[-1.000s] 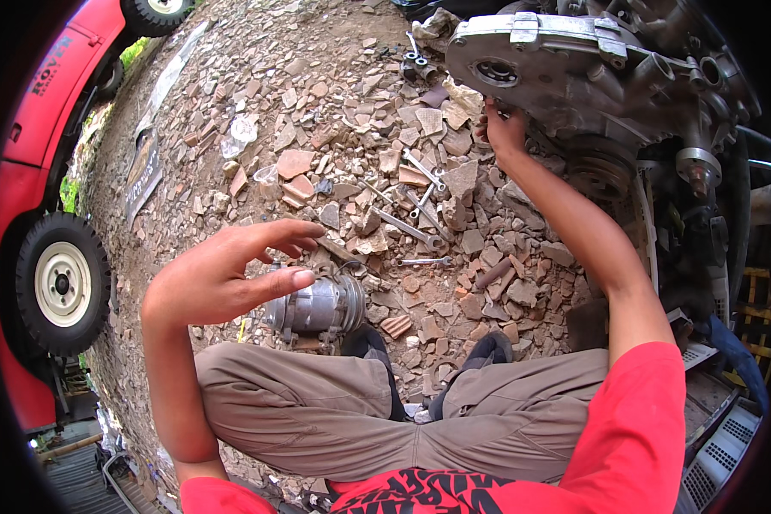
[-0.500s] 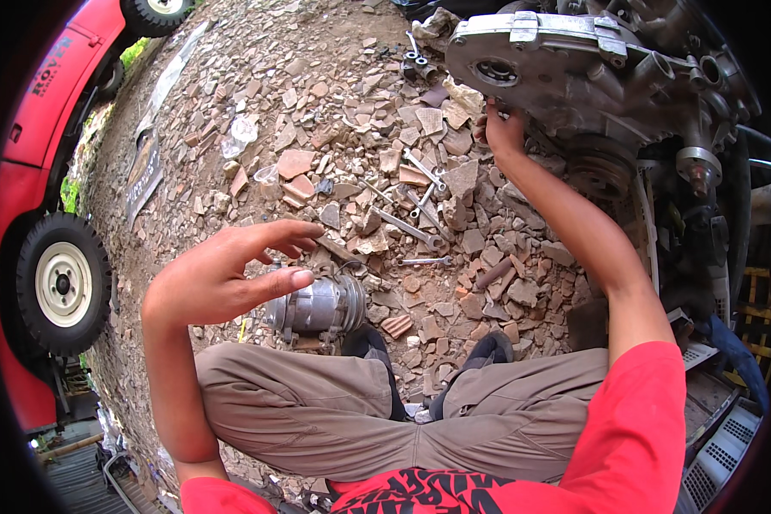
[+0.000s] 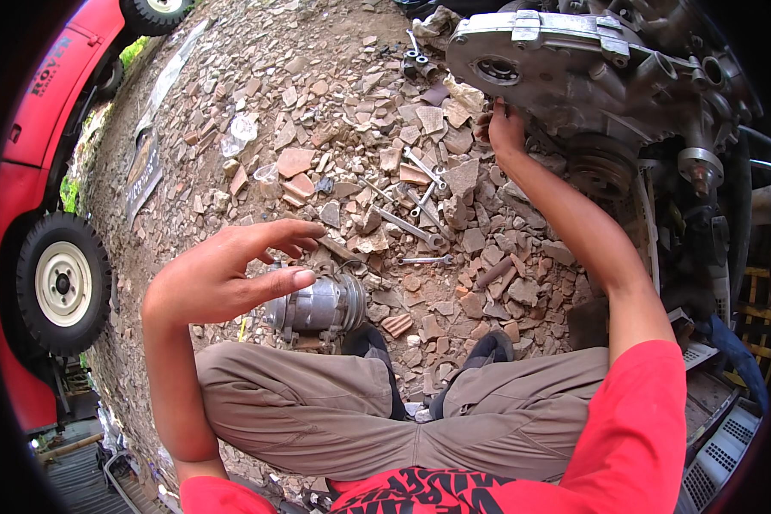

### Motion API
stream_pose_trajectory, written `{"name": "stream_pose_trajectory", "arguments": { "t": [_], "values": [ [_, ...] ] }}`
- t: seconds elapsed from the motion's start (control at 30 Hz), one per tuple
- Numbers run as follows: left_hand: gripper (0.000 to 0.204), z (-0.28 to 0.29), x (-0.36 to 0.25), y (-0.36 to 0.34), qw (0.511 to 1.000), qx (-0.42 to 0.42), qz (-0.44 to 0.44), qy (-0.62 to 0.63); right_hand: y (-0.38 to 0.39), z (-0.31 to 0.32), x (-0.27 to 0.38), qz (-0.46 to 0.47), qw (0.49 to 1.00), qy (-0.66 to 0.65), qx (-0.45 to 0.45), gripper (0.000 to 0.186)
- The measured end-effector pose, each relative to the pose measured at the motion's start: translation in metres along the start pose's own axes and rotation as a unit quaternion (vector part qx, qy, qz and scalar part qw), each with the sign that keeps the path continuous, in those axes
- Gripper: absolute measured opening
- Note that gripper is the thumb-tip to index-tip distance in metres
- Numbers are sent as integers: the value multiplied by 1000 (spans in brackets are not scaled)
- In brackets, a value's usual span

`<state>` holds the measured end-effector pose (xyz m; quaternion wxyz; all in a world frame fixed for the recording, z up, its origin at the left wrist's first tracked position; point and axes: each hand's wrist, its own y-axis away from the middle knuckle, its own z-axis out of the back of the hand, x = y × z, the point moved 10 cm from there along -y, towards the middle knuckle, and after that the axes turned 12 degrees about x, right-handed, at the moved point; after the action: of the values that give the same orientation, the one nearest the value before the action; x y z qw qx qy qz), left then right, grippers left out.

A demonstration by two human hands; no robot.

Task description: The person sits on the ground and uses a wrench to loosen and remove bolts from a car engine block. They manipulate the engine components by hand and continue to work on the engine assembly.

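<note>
My left hand point(image 3: 231, 270) hangs in the air with its fingers apart, holding nothing. Just beneath it, a silver cylindrical compressor with a grooved pulley point(image 3: 317, 301) lies on the ground by my foot. At the far right, my right hand point(image 3: 503, 133) reaches to the lower edge of a large grey metal engine point(image 3: 565, 73). Its fingers are curled, with a fingertip up against the casing; what they grip, if anything, is hidden. A dark belt pulley point(image 3: 602, 167) sits on the engine, to the right of that hand.
Several wrenches point(image 3: 409, 226) lie on ground strewn with broken tile and stone point(image 3: 295, 163). More tools point(image 3: 415, 56) lie near the engine's far left corner. A red vehicle point(image 3: 34, 154) with a black tyre point(image 3: 63, 283) stands at left. Perforated crates point(image 3: 718, 458) are at lower right.
My right hand has shifted very slightly at the engine's lower edge. My left hand and the things on the ground are where they were.
</note>
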<state>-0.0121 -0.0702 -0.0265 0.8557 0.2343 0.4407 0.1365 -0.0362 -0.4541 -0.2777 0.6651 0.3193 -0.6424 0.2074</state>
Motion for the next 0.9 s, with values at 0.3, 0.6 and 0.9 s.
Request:
{"name": "stream_pose_trajectory", "arguments": {
  "t": [0.3,0.6,0.9],
  "values": [
    [50,-1,3,-2,1000,14,7,-3,-2,-1,-3,-5,999,-38,-4,29],
    [49,0,2,-1,1000,1,-1,2,1,-2,0,9,999,-23,-21,30],
    [49,0,0,0,1000,-2,-7,0,0,6,0,36,999,-10,-27,31]
  ]
}}
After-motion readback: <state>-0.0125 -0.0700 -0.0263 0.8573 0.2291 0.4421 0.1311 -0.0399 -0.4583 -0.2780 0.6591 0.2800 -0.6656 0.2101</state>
